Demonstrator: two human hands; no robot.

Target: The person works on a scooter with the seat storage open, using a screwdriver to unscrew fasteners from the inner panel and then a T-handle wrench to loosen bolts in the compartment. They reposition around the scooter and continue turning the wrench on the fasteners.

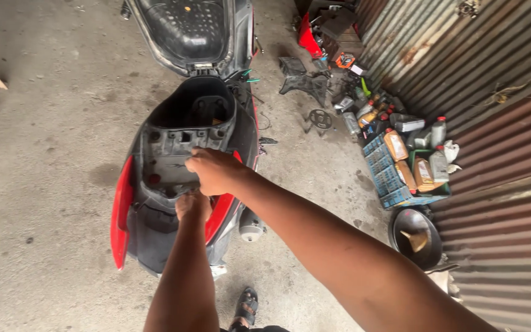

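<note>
Right hand point(215, 171) closed on grey rear frame panel point(176, 157) of red scooter point(121, 215); left hand point(193, 206) just below, grip hidden; panel runs lengthwise ahead.

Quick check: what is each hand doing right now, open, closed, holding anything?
Left hand: fingers curled against the scooter's rear frame; whether it grips cannot be told.
Right hand: closed, resting on the same grey frame; nothing visible in it.

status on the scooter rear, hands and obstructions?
Both hands on the scooter's grey rear frame panel: right hand on top, left hand below it. Grip unclear. Seat flipped up. Nothing blocking; oil bottles off to the side.
</note>
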